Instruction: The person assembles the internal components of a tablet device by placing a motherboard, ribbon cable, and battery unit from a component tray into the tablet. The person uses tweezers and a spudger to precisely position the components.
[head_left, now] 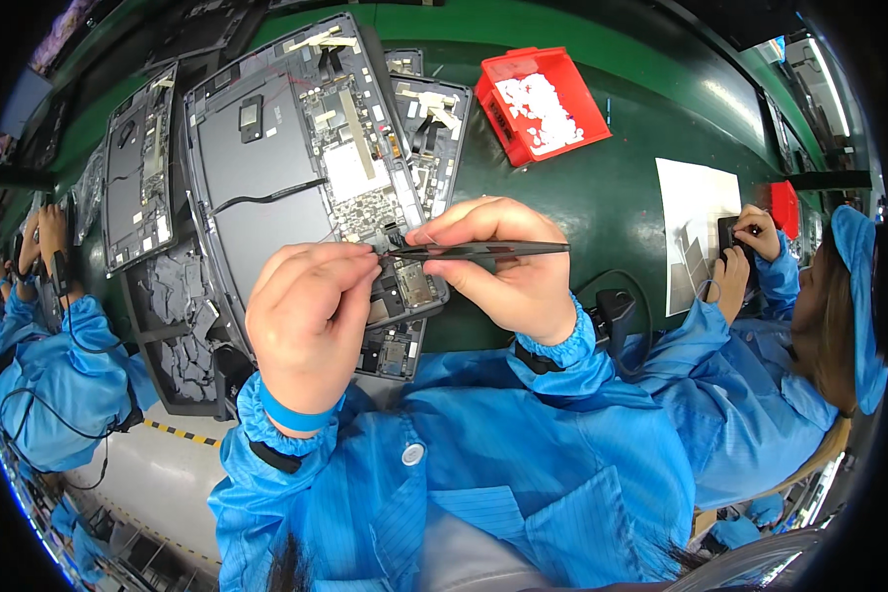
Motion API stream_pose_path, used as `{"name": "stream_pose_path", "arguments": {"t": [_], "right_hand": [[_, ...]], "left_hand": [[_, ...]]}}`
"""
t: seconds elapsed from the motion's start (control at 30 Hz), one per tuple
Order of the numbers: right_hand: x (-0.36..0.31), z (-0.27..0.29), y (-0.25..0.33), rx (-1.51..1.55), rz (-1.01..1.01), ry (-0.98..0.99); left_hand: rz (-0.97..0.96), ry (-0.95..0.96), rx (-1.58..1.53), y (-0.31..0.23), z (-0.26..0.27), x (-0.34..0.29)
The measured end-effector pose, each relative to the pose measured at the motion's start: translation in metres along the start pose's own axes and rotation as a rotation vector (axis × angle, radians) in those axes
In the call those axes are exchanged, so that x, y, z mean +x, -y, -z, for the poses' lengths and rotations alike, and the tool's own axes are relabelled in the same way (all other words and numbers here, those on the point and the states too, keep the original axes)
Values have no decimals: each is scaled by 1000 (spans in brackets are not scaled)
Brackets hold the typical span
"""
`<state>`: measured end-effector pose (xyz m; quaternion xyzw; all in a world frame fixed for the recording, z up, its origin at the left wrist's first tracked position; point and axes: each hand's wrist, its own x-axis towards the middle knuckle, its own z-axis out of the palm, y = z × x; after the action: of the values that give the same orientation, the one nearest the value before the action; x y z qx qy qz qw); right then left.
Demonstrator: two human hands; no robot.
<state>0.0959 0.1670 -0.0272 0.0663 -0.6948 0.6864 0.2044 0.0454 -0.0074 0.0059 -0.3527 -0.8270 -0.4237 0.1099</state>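
In front of me an opened grey device casing with a bare circuit board [266, 178] lies tilted on a stack of similar ones. Black tweezers [503, 251] are gripped in my right hand [498, 266], their tips pointing left at the board's near right part. My left hand [311, 316] is closed in a pinch right at those tips; whatever sits between its fingertips is too small to make out. Thin wires run on the board close to both hands. A black cable [266, 193] crosses the casing farther up.
A red bin [508, 133] of small white pieces stands beyond my right hand. Another opened casing [140, 168] lies at left, above a black tray [168, 400] of dark grey pieces. Co-workers in blue sit on both sides; a white sheet [673, 212] lies by the right one.
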Motion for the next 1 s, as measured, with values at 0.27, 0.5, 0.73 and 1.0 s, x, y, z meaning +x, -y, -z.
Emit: {"name": "stream_pose_path", "arguments": {"t": [0.27,0.5,0.73,1.0], "right_hand": [[0,0,0,-111,42,-31],[2,-3,9,-307,174,29],[1,-3,5,-303,225,6],[-3,-7,0,-223,218,-53]], "left_hand": [[-58,12,39,0,-3,0],[-170,108,212,-3,-3,-4],[-258,166,232,-4,-3,-6],[-204,152,255,1,-7,-6]]}}
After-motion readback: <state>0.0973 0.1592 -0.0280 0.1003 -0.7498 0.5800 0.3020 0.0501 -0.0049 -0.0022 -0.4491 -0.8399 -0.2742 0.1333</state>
